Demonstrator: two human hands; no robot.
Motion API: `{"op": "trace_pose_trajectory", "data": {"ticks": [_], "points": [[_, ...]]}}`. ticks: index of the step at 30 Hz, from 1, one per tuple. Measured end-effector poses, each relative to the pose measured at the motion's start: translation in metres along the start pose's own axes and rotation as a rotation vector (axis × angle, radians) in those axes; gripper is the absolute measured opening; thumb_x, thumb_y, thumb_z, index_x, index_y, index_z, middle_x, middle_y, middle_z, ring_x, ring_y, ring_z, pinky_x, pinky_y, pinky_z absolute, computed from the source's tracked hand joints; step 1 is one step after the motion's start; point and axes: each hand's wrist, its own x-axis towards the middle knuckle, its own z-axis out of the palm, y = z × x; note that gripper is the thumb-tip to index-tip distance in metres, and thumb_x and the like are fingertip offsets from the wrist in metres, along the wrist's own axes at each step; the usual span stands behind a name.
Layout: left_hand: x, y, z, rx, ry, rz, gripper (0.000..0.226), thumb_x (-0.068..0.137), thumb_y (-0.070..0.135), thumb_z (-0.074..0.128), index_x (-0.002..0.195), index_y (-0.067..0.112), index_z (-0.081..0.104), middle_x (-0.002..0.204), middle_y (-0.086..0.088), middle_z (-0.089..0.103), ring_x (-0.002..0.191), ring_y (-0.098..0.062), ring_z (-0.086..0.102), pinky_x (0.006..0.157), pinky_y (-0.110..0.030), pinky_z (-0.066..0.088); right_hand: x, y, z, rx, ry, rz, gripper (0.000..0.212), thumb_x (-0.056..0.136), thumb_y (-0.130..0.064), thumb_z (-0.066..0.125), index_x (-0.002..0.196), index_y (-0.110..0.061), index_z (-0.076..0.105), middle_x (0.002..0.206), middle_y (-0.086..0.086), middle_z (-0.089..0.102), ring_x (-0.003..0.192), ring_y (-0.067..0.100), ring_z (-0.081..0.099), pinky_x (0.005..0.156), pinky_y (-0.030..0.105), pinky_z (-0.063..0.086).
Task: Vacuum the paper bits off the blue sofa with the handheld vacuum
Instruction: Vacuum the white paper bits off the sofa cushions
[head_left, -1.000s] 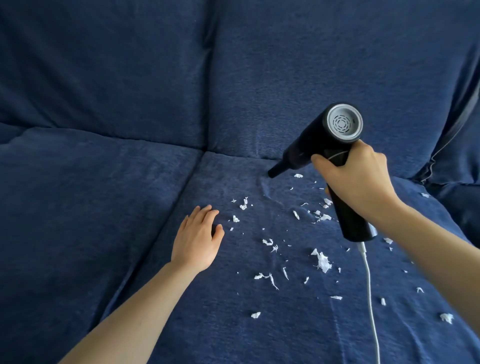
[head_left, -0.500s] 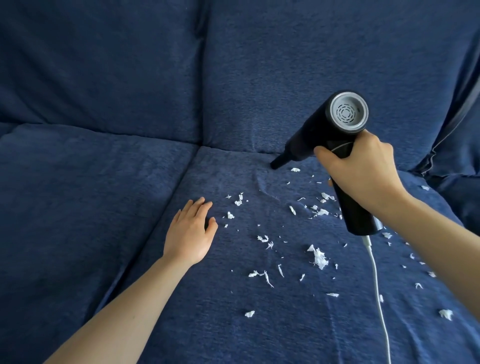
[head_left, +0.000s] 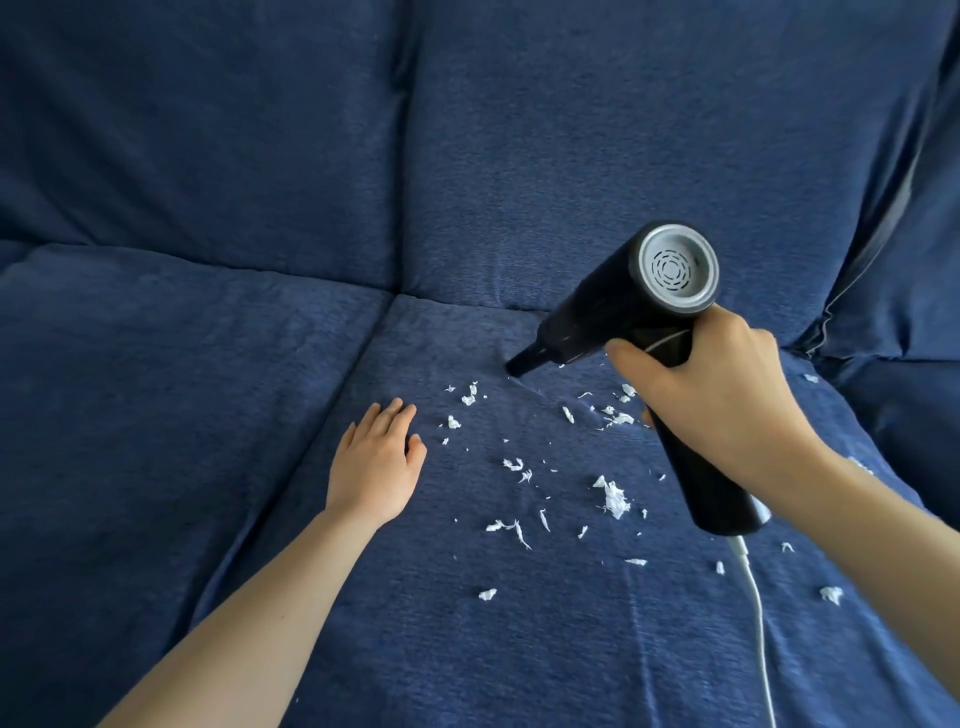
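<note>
Right hand (head_left: 722, 395) is gripping the handle of the black handheld vacuum (head_left: 618, 306), its nozzle lying at the blue sofa (head_left: 208, 364) seat cushion; left hand (head_left: 376, 462) is resting flat, fingers (head_left: 387, 415) extended, beside scattered white paper bits (head_left: 613, 496); white cord (head_left: 758, 623) is trailing below
</note>
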Motion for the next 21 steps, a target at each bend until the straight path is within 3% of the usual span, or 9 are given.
{"op": "trace_pose_trajectory", "data": {"ticks": [4, 7, 11, 13, 17, 21], "points": [[0.0, 0.0, 0.0, 0.023, 0.01, -0.005, 0.049, 0.101, 0.032, 0.031, 0.149, 0.02, 0.031, 0.158, 0.002, 0.025, 0.147, -0.019, 0.018, 0.119, -0.04, 0.019, -0.011, -0.005, -0.007, 0.037, -0.007, 0.014, 0.028, 0.083, -0.044, 0.064, 0.073, -0.02, 0.054, 0.063, 0.0, 0.067, 0.082, 0.021, 0.063, 0.061, 0.014, 0.039], [-0.002, 0.001, 0.001, 0.035, 0.004, -0.006, 0.05, 0.101, 0.033, 0.03, 0.149, 0.02, 0.03, 0.158, 0.002, 0.024, 0.147, -0.02, 0.018, 0.119, -0.041, 0.019, -0.016, -0.007, -0.006, 0.022, -0.031, 0.006, 0.028, 0.083, -0.043, 0.064, 0.073, -0.019, 0.054, 0.064, -0.001, 0.066, 0.085, 0.025, 0.064, 0.065, 0.029, 0.042], [-0.002, 0.003, 0.0, 0.04, 0.014, -0.016, 0.05, 0.101, 0.033, 0.03, 0.15, 0.021, 0.029, 0.158, 0.003, 0.023, 0.147, -0.018, 0.017, 0.119, -0.04, 0.018, -0.016, -0.005, -0.003, 0.025, -0.019, 0.014, 0.026, 0.083, -0.044, 0.064, 0.074, -0.023, 0.051, 0.067, -0.001, 0.067, 0.092, 0.031, 0.065, 0.078, 0.033, 0.046], [-0.002, 0.003, 0.0, 0.038, 0.014, -0.02, 0.05, 0.101, 0.033, 0.03, 0.15, 0.021, 0.03, 0.158, 0.004, 0.024, 0.147, -0.018, 0.017, 0.119, -0.04, 0.017, -0.016, -0.007, -0.002, 0.028, -0.014, 0.004, 0.026, 0.082, -0.045, 0.064, 0.074, -0.024, 0.051, 0.066, -0.002, 0.066, 0.092, 0.031, 0.066, 0.078, 0.033, 0.047], [-0.003, 0.002, 0.001, 0.039, 0.029, -0.025, 0.049, 0.101, 0.033, 0.031, 0.149, 0.022, 0.032, 0.157, 0.004, 0.025, 0.147, -0.017, 0.018, 0.119, -0.04, 0.019, -0.018, -0.012, -0.001, 0.044, -0.047, 0.002, 0.024, 0.083, -0.043, 0.064, 0.078, -0.022, 0.055, 0.066, -0.003, 0.066, 0.091, 0.024, 0.063, 0.064, 0.026, 0.041], [-0.004, 0.001, 0.001, 0.023, 0.03, -0.021, 0.049, 0.101, 0.033, 0.031, 0.148, 0.022, 0.032, 0.158, 0.004, 0.025, 0.147, -0.017, 0.017, 0.119, -0.04, 0.018, -0.019, -0.018, 0.004, 0.042, -0.053, -0.021, 0.025, 0.083, -0.044, 0.064, 0.081, -0.021, 0.055, 0.064, -0.005, 0.065, 0.09, 0.025, 0.066, 0.071, 0.028, 0.039]]}}
